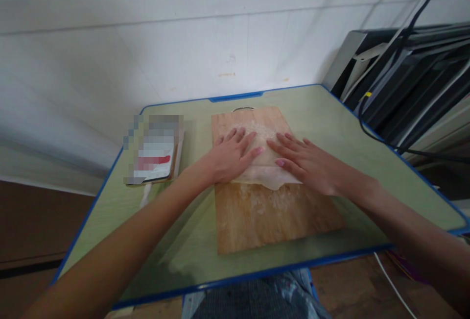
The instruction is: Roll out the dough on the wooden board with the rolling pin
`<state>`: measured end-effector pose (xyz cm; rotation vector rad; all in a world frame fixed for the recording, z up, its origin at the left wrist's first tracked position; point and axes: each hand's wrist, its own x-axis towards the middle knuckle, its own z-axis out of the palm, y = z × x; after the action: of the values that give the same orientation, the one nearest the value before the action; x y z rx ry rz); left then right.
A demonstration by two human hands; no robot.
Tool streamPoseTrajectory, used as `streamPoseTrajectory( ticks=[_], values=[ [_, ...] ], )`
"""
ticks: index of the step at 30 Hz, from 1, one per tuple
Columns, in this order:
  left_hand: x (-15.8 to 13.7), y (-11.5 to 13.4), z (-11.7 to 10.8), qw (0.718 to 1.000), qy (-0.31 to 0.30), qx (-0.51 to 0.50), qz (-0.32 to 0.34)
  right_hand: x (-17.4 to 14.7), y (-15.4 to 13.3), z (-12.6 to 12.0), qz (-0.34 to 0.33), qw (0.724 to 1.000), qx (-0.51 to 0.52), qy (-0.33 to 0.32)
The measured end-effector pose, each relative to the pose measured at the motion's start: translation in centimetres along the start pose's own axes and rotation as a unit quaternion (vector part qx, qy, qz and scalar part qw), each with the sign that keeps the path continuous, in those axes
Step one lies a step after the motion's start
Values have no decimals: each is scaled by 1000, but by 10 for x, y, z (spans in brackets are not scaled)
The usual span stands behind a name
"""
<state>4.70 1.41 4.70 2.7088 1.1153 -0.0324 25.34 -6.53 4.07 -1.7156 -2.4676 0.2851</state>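
Note:
A thin, pale sheet of dough (pixel 273 177) lies across the upper half of a wooden cutting board (pixel 271 221). Its near part looks folded, with an uneven front edge. My left hand (pixel 232 155) rests flat on the left side of the sheet, fingers stretched out. On the right side my right hand (pixel 306 162) lies flat too, fingers spread and pointing inward. The thumbs are apart, with sheet showing between them. White flour-like smears mark the board. Both palms hide the sheet's side edges.
The board sits on a light green table with a blue rim (pixel 235 97). A phone (pixel 156 155), partly blurred out, is at the left with a white cable (pixel 146 195). Black cables (pixel 367 123) and dark flat panels (pixel 422 74) stand along the right side. A white wall (pixel 227 44) closes off the back.

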Motion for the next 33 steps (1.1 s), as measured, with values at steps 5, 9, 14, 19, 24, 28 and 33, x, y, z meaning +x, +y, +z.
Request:
streamPoseTrajectory(
  ticks=[5, 9, 14, 19, 24, 28, 33],
  values=[
    [-18, 7, 3, 999, 25, 34, 26, -13, -13, 1, -10, 999, -32, 21],
    [-35, 18, 5, 996, 35, 81, 22, -25, -24, 6, -23, 996, -60, 62],
    [-52, 27, 10, 990, 80, 112, 26, -38, -31, 17, -54, 988, -75, 121],
    [-67, 21, 17, 982, 117, 107, 103, -55, -30, 20, -96, 977, -62, 181],
    [-77, 15, 20, 969, 127, 80, 197, -71, -28, 19, -130, 964, -97, 210],
    [-68, 13, 4, 968, 112, 73, 210, -67, -28, 11, -124, 956, -148, 219],
    [-47, 5, -9, 985, 76, 46, 145, -50, -20, 7, -102, 965, -128, 204]
  ],
)
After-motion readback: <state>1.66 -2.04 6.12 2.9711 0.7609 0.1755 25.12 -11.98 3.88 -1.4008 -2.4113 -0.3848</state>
